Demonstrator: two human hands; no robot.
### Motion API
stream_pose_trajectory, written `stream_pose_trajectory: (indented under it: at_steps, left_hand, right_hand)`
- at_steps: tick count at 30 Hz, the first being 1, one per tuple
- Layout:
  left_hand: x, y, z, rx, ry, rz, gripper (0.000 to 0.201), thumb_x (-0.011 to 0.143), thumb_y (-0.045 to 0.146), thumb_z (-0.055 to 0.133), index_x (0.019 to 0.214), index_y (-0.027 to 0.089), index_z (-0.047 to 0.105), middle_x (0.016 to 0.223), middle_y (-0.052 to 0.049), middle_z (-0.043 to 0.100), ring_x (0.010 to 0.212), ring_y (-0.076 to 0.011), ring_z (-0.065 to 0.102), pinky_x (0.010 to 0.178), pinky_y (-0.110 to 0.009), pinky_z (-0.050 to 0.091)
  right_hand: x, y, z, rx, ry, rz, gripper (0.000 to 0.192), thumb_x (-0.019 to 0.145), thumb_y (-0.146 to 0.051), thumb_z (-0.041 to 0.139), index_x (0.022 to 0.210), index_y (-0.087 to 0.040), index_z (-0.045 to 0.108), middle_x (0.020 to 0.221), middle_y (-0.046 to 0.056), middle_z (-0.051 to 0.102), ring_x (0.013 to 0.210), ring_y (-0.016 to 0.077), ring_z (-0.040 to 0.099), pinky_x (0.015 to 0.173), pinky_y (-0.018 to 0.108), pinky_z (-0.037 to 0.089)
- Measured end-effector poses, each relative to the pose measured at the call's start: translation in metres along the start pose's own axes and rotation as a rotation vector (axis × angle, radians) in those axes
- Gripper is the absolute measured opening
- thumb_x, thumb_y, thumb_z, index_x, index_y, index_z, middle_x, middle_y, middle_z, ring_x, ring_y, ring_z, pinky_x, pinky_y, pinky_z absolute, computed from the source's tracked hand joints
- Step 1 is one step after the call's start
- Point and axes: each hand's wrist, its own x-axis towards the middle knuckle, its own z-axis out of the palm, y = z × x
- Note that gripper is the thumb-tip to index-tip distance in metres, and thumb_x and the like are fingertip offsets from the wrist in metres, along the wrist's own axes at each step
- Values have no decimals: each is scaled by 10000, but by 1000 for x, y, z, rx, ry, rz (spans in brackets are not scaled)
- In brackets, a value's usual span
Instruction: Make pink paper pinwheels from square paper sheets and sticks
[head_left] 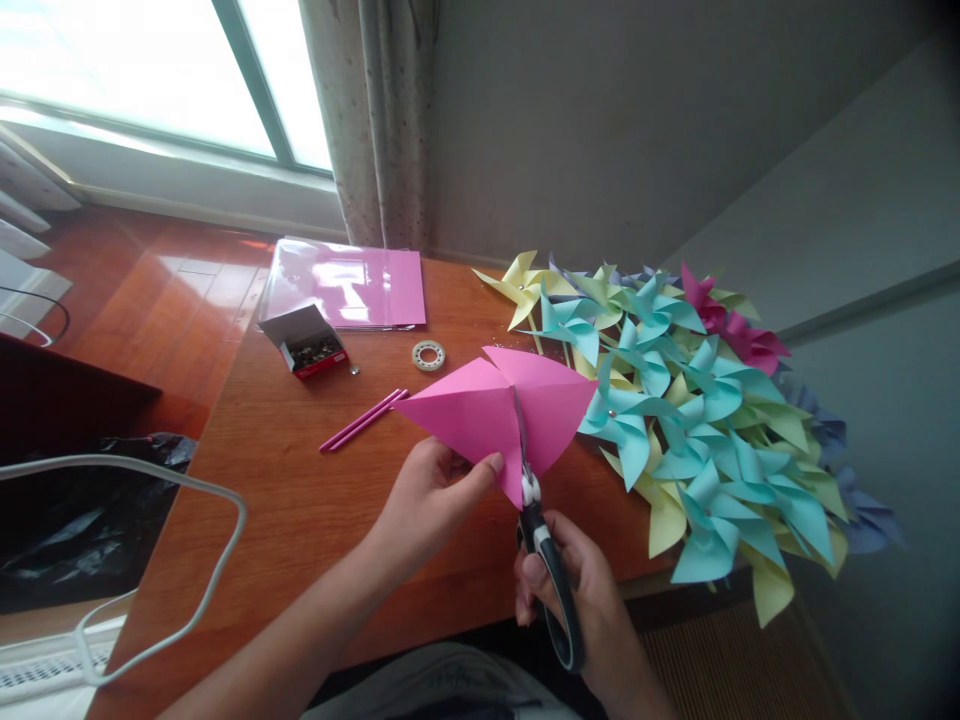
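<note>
Above the near edge of the wooden table [300, 500], we hold a folded square sheet of pink paper [480, 410] in our left hand [431, 495], thumb pressed on its lower left flap and the fingers curled behind it. Our right hand [577, 590] is closed around the black handles of a pair of scissors [536, 520], whose blades run up into the sheet along its centre crease (how far the blades part we cannot tell). Toward the right edge lies a heap of finished paper pinwheels [690, 420] in turquoise, yellow, magenta and lilac. Two pink straws [364, 420] lie on the table just left of the sheet, with a small roll of tape [428, 355] beyond them. Near the far edge sit an open red box of pins [307, 342] and a stack of glossy pink sheets [345, 285].
</note>
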Motion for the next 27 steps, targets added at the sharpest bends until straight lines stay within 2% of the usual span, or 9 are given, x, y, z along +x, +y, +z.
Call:
stream_pose_trajectory:
  at_steps: [7,10,13,17,19,21,24,27]
  left_hand:
    - [0,6,-3,-37,81,48,129,825,251,747,765,138,730,714,-20,723,685,-143,624,652,-223,496]
    - [1,7,-9,-75,178,104,123,822,252,762,754,153,738,708,-5,725,662,-124,609,636,-205,482]
    - [2,8,-16,-147,311,170,129,819,256,770,733,167,736,677,12,710,647,-113,596,622,-194,466]
    - [5,10,-22,-202,433,238,129,799,241,782,704,170,732,655,12,695,637,-114,580,632,-205,463]
    - [7,9,-22,-208,437,242,123,797,242,782,710,171,733,650,10,687,633,-118,571,632,-215,459]
    - [9,7,-23,-187,422,237,130,799,254,782,716,167,733,652,3,683,637,-125,567,635,-229,455]
    - [10,3,-23,-133,395,221,165,799,280,780,709,152,729,656,-13,681,650,-139,568,648,-252,452]
    - [10,0,-23,-108,380,206,165,788,282,783,712,148,722,662,-13,680,652,-144,572,644,-258,442]
  right_hand:
    - [-8,0,-8,-14,-114,22,513,807,-638,723,976,-190,538,726,-30,550,606,109,572,595,243,421]
    - [-16,6,-20,-55,-132,46,550,758,-653,759,962,-186,553,743,-5,599,637,130,600,599,250,416]
    - [-23,10,-35,-105,-94,49,587,709,-668,787,968,-176,596,749,19,628,653,146,600,600,259,433]
    - [-20,6,-51,-170,46,46,506,741,-557,809,1026,-169,656,837,57,669,730,176,637,646,280,511]
    - [-11,2,-53,-210,132,22,486,778,-520,781,1082,-159,664,898,82,695,755,191,661,683,304,551]
    - [1,-2,-53,-299,213,-63,485,805,-490,744,1138,-147,665,986,114,711,838,225,695,761,341,584]
    - [23,-8,-48,-623,338,-283,435,838,-444,682,1140,-130,682,1126,160,697,929,258,709,814,363,594]
    - [44,-14,-41,-971,413,-431,373,866,-423,645,1097,-134,701,1027,142,718,806,250,711,782,380,582]
